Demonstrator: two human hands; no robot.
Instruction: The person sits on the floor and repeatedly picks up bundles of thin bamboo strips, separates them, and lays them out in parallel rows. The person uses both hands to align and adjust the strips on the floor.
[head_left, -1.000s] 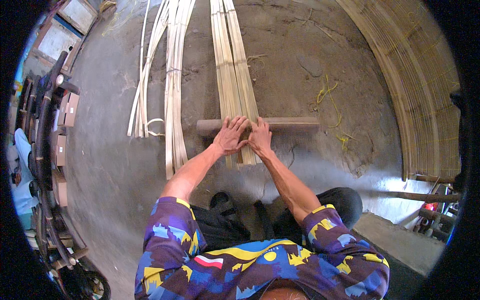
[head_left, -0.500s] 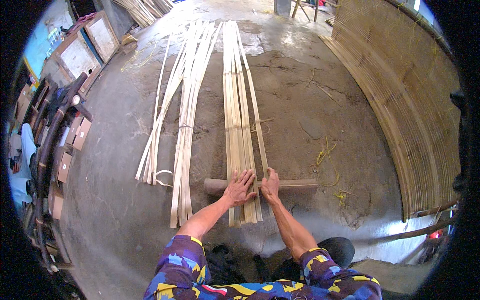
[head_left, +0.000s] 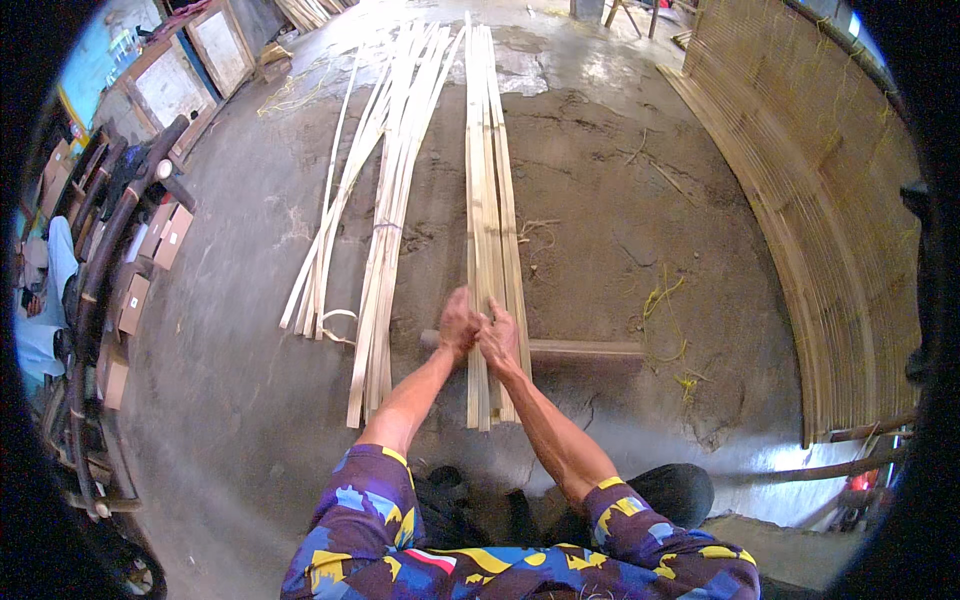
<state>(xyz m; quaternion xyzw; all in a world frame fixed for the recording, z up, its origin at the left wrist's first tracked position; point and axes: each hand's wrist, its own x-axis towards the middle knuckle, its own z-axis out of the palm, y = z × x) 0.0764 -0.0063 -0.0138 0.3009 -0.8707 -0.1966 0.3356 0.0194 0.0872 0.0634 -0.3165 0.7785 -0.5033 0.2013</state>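
Note:
Long pale bamboo strips (head_left: 485, 190) lie lengthwise on the floor in front of me, gathered in a narrow bundle. My left hand (head_left: 460, 325) closes in on the bundle's left edge, its fingers curled and somewhat blurred. Over the top of the strips, my right hand (head_left: 498, 338) grips them with bent fingers, thumb side toward the left hand. The two hands almost meet. Beneath the strips, a wooden or bamboo crosspiece (head_left: 590, 348) lies sideways and props up their near ends.
A second, tied bundle of strips (head_left: 392, 215) lies to the left, with looser strips beside it. A large slatted bamboo panel (head_left: 800, 230) leans along the right. Yellow twine (head_left: 660, 300) lies on the floor. At the left stand a dark bamboo frame (head_left: 110, 255) and cardboard boxes (head_left: 133, 303).
My left hand was lying flat on the strips and is now curled at their left edge. My right hand has moved left and up, and the outer right strip now lies against the others.

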